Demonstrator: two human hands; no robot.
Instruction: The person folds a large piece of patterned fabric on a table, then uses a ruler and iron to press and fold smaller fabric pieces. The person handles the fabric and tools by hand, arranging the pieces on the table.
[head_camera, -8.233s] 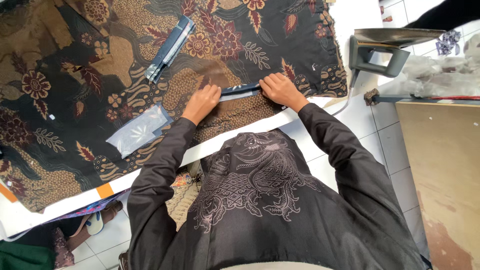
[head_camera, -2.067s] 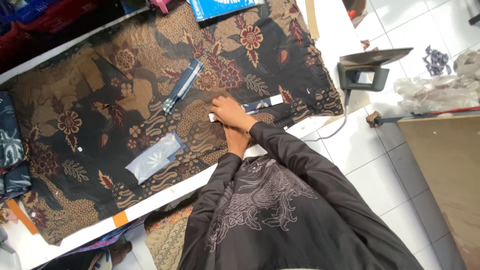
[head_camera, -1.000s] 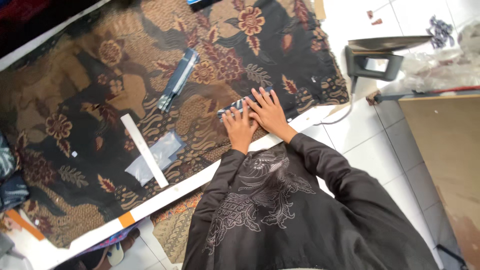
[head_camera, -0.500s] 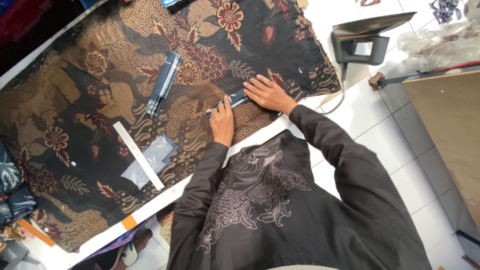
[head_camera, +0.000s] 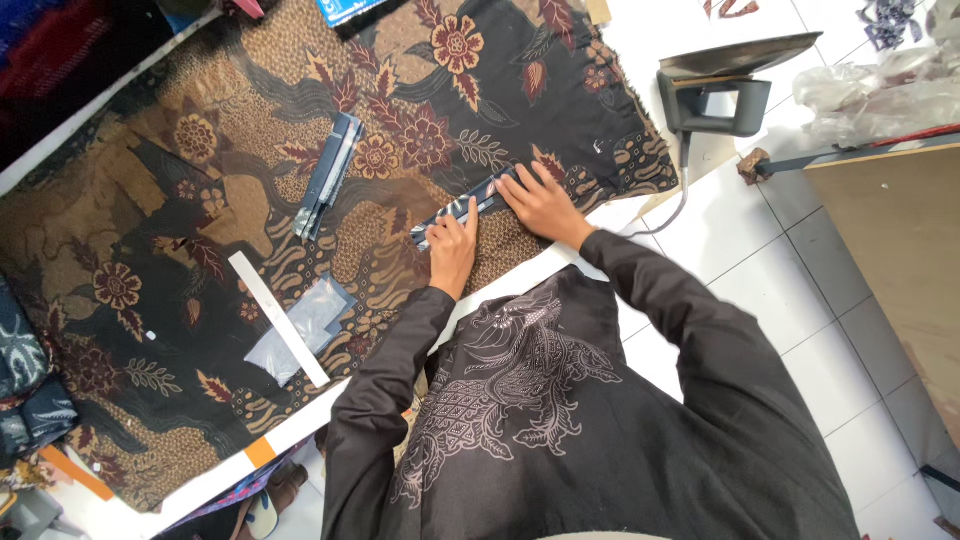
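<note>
While both hands, left hand (head_camera: 452, 255) and right hand (head_camera: 540, 203), press flat, ungripping, folded strip (head_camera: 465, 208) looks creased; iron (head_camera: 715, 92) unused.

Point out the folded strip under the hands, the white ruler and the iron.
folded strip (head_camera: 487, 202), head view, its bare stretch between the two hands.
white ruler (head_camera: 277, 317), head view, middle of its length.
iron (head_camera: 718, 88), head view, on its dark handle.

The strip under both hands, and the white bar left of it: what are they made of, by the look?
The strip, pressed flat by the left hand and right hand, looks like dark blue patterned woven cloth, matte and folded. The white bar looks rigid, straight-edged and smooth, probably plastic, though painted wood is possible.
</note>
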